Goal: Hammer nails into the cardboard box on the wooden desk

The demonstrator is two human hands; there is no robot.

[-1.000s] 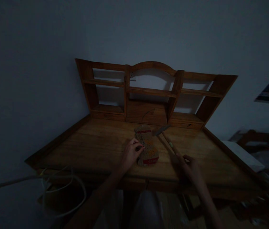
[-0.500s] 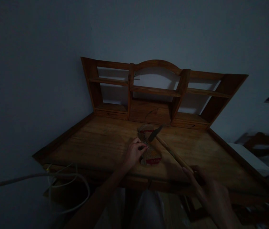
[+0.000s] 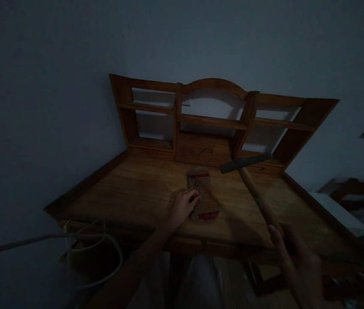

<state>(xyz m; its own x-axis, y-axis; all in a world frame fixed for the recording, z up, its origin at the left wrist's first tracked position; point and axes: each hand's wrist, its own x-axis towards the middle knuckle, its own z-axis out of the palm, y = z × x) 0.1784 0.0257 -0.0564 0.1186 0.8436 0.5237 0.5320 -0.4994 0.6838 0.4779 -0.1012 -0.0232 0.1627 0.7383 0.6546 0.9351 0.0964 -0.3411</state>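
Observation:
A hammer (image 3: 259,195) with a dark metal head and a wooden handle is raised over the right part of the desk. My right hand (image 3: 298,257) is closed round the lower end of its handle. A brown cardboard piece with red printed bands (image 3: 208,201) lies near the middle of the desk. At its left edge my left hand (image 3: 183,208) pinches with thumb and forefinger; what is between the fingertips is too small and dark to make out.
The wooden desk (image 3: 130,189) has a shelf unit (image 3: 212,122) along its back. A pale cable (image 3: 114,253) loops at the lower left. To the right are a white surface (image 3: 339,214) and a dark wooden chair-like frame (image 3: 356,189).
My right hand has lifted the hammer up and to the right, away from the cardboard. My left hand stays almost where it was, still pinching.

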